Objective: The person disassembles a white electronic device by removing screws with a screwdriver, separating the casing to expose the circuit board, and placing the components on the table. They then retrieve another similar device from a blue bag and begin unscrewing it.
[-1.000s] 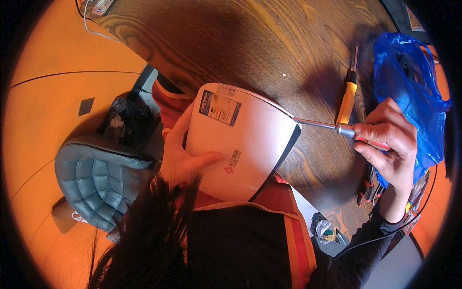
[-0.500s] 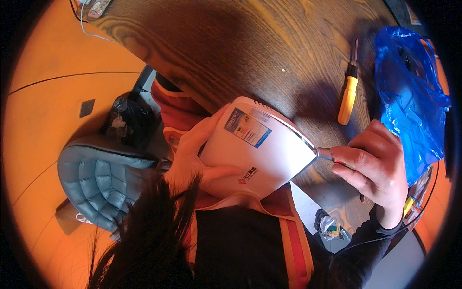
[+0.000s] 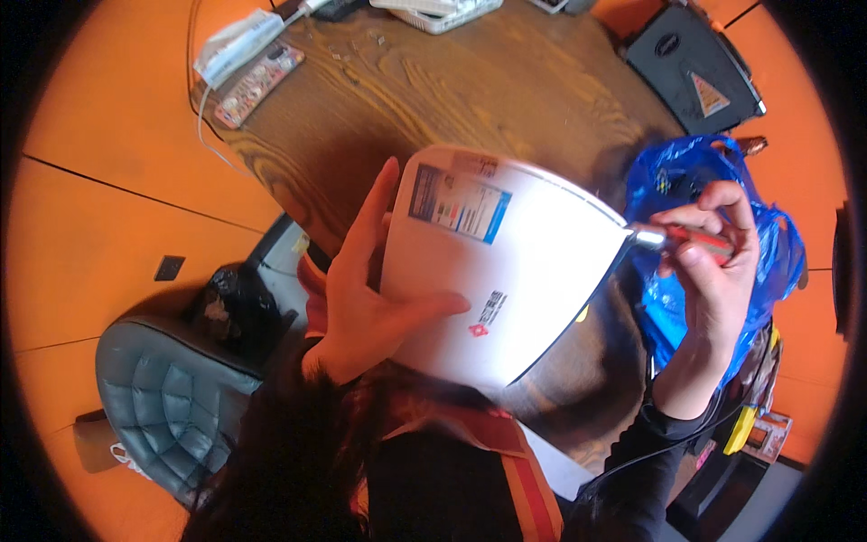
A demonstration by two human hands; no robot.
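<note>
A white, flat plastic device casing [image 3: 542, 280] with rounded corners, a blue-and-white label and dark print is held up over my lap, at the table's edge. My left hand [image 3: 357, 294] grips its left side, the thumb across the face and the other fingers at the edge and partly hidden behind. My right hand [image 3: 718, 257] pinches a tool [image 3: 648, 238] with a red and grey handle and a silver metal end. The tool's tip meets the casing's right corner, along the seam; its exact shape is too small to tell.
A blue plastic bag [image 3: 781, 248] lies at the table's right, below a dark box [image 3: 691, 68]. On the wooden table [image 3: 524, 90] are a patterned phone case [image 3: 260, 86] at far left and white electronics [image 3: 442, 15] at the far edge. A grey padded chair [image 3: 172, 379] stands left.
The view has shifted, showing more of the table's far side. The casing has turned slightly, and the tool stays at its right corner. The yellow screwdriver is now mostly out of sight.
</note>
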